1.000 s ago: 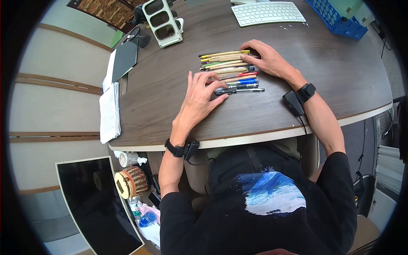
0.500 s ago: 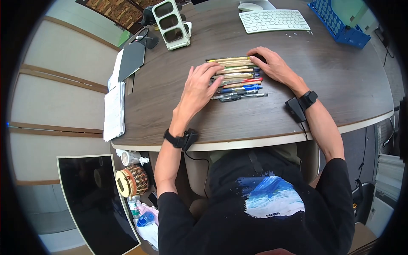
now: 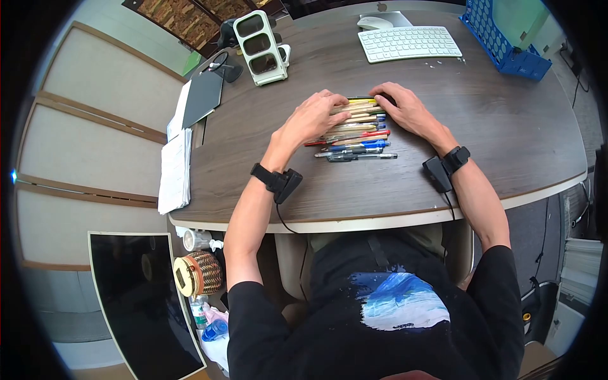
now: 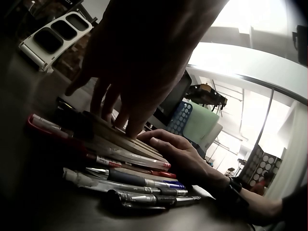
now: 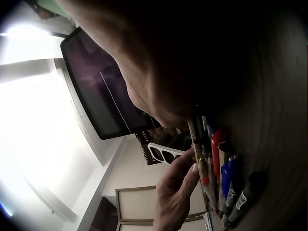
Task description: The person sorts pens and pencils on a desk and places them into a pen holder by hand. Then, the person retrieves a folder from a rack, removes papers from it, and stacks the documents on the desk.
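So the row of pens and pencils (image 3: 356, 126) is squeezed from both ends, probably to line the tips up. The left hand (image 3: 310, 119) is pressed flat-fingered on its left end, the right hand (image 3: 405, 109) on its right. Slim plastic barrels, matte wooden pencils, dark woodgrain table (image 3: 494, 120) underneath.

Pens (image 3: 356, 130) are lined up in a row on the table (image 3: 506, 126), pretty much dead center in front of the person. Left hand (image 3: 311, 119) sits on the left end of the row, right hand (image 3: 405, 107) on the right end. Behind them is a keyboard (image 3: 410, 43), with a crate (image 3: 503, 35) off to its right. A three-slot organizer (image 3: 261, 39) sits back left, and a paper stack (image 3: 174, 168) is at the table's left edge.
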Action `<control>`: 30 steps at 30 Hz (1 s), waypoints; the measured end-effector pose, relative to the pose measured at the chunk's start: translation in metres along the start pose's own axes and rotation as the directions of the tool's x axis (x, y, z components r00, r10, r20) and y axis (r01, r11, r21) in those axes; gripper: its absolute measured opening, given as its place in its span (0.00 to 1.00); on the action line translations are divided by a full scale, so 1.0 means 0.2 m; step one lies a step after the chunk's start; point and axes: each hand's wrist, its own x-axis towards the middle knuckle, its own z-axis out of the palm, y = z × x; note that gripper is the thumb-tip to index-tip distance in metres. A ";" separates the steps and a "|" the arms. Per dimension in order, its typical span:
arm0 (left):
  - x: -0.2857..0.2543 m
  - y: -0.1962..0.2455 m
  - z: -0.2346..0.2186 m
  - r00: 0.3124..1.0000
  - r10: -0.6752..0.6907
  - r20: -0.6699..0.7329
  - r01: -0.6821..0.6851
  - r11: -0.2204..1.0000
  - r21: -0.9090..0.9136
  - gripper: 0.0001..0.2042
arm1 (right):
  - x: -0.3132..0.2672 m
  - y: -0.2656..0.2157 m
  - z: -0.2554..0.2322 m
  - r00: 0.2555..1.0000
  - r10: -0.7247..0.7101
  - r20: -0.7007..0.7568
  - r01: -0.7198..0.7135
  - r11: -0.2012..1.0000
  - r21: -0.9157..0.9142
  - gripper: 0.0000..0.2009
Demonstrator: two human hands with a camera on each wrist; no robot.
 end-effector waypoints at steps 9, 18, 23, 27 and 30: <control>-0.05 -0.02 -0.01 0.999 0.044 0.016 -0.043 0.998 -0.043 0.22 | 0.00 0.02 0.00 0.999 -0.045 -0.002 0.045 0.999 -0.030 0.12; -0.10 -0.04 -0.02 1.000 -0.011 0.020 0.011 1.000 -0.008 0.21 | 0.00 0.03 0.00 0.998 -0.056 0.002 0.056 0.998 -0.040 0.12; -0.11 0.02 -0.07 0.988 -0.107 0.109 0.111 0.993 -0.035 0.20 | 0.00 0.03 0.00 0.999 -0.029 0.017 0.029 0.999 -0.030 0.12; -0.11 0.04 -0.09 0.990 -0.075 0.118 0.072 0.997 0.029 0.21 | 0.00 0.02 -0.01 1.000 -0.012 0.025 0.012 1.000 -0.026 0.13; -0.10 0.03 -0.08 0.981 -0.072 0.182 0.058 0.995 0.082 0.22 | 0.00 0.02 -0.01 0.999 -0.029 0.019 0.029 0.999 -0.028 0.13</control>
